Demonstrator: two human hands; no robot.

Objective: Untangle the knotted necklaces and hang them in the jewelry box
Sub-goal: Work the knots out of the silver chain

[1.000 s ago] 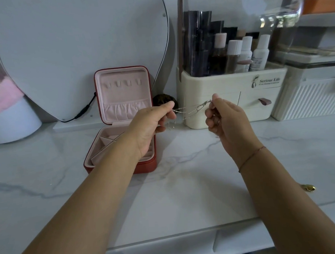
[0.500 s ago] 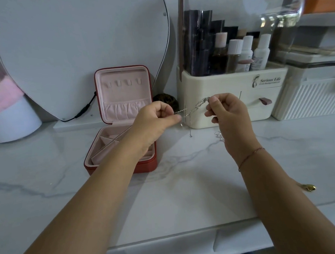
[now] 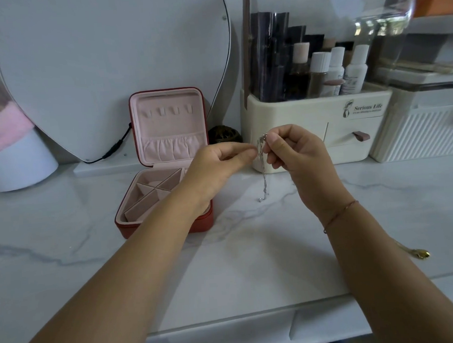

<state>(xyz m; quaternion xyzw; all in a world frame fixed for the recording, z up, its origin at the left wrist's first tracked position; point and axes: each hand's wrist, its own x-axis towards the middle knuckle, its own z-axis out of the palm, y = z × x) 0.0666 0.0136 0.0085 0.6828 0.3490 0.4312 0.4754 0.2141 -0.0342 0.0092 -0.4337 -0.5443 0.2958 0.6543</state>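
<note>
A thin silver necklace chain (image 3: pixel 264 177) hangs between my two hands above the marble counter, its lower end dangling near the surface. My right hand (image 3: pixel 295 152) pinches the chain's top between thumb and forefinger. My left hand (image 3: pixel 219 163) pinches the chain just to the left of it, fingertips almost touching the right hand. The red jewelry box (image 3: pixel 167 161) stands open at the left, pink lining, small hooks in the upright lid, divided compartments in the base. My left forearm covers the box's front right corner.
A cream cosmetics organizer (image 3: pixel 317 124) with bottles stands right behind the hands. A heart-shaped mirror (image 3: pixel 109 59) leans behind the box. A white ribbed container (image 3: pixel 422 132) is at far right, a gold pendant (image 3: pixel 422 253) lies near the counter's right edge, a white tub (image 3: pixel 15 161) at far left.
My hands have come together; the chain, earlier stretched sideways between them, now hangs down vertically from my fingertips.
</note>
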